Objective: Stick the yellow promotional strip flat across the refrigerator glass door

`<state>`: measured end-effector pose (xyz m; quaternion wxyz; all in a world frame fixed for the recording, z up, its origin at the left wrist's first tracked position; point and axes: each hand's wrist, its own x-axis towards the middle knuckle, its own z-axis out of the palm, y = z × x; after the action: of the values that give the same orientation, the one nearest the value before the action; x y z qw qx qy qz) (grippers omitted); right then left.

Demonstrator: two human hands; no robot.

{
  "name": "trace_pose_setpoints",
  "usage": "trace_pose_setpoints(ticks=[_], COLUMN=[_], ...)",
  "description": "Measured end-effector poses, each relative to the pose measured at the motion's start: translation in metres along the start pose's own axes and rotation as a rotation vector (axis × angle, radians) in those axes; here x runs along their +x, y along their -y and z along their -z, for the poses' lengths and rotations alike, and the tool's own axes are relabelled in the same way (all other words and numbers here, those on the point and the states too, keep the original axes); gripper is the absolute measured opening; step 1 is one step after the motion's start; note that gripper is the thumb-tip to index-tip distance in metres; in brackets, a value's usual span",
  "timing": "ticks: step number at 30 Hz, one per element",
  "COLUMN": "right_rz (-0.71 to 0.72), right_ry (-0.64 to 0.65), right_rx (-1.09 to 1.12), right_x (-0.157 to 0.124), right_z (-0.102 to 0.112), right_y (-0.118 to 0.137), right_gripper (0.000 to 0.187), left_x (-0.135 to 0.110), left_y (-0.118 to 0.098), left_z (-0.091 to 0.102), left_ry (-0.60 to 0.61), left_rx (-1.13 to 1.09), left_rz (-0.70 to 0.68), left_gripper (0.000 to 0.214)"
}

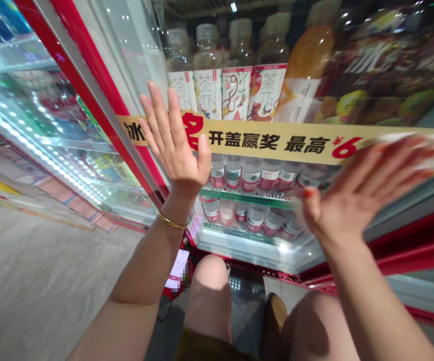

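My left hand (174,143) is raised with its fingers spread, its palm towards the glass door (239,200) of a drinks cooler. It holds nothing and sits over a yellow promotional strip (277,142) with Chinese print. A gold bangle (172,221) circles that wrist. My right hand (367,188), blurred and also empty, is spread near the strip's right end. Behind the glass stand bottles of tea (266,90) and orange drink (309,55). Small white-capped bottles (247,180) fill the lower shelves. I cannot tell whether either palm touches the glass.
A red cooler frame (89,85) runs up beside a second glass panel with LED lights at left. Grey floor (40,265) spreads lower left. A lit phone-like screen (177,269) stands low by the cooler, and my bare knees (209,296) show at the bottom.
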<state>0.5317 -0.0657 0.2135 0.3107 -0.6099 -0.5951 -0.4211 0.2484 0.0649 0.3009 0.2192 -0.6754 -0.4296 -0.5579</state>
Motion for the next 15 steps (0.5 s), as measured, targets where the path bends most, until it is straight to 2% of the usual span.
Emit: trace_pose_setpoints(ticks=[2, 3, 4, 6, 8, 10, 11, 13, 15], right_rz=[0.218, 0.269, 0.248, 0.066, -0.204, -0.361, -0.36, -0.209, 0.044], right_ry=[-0.038, -0.043, -0.043, -0.061, -0.121, -0.181, -0.189, -0.148, -0.08], right_rx=[0.001, -0.018, -0.038, -0.06, -0.041, -0.019, -0.023, -0.059, -0.094], right_x=[-0.024, -0.037, -0.048, -0.054, -0.036, -0.009, 0.002, 0.008, -0.009], right_z=[-0.008, -0.012, -0.015, -0.015, -0.008, -0.001, 0.0, -0.004, -0.014], right_y=[0.023, 0.024, 0.018, -0.008, -0.033, -0.039, -0.032, -0.002, 0.032], right_gripper=[0.082, 0.082, 0.083, 0.087, 0.091, 0.093, 0.094, 0.096, 0.1], left_x=[0.0, 0.0, -0.001, -0.001, -0.001, -0.002, -0.002, -0.003, -0.003], left_y=[0.005, 0.007, 0.01, 0.014, 0.017, 0.018, 0.019, 0.021, 0.023], left_z=[-0.002, -0.004, -0.005, -0.007, -0.009, -0.01, -0.011, -0.012, -0.013], left_ry=[-0.05, -0.065, -0.068, -0.069, -0.097, -0.137, -0.146, -0.14, -0.136], left_rx=[-0.032, -0.04, -0.037, -0.015, -0.015, -0.035, -0.045, -0.052, -0.048], left_rz=[-0.049, -0.071, -0.087, -0.124, -0.155, -0.165, -0.165, -0.167, -0.173], left_gripper=[0.077, 0.078, 0.077, 0.076, 0.074, 0.075, 0.076, 0.079, 0.082])
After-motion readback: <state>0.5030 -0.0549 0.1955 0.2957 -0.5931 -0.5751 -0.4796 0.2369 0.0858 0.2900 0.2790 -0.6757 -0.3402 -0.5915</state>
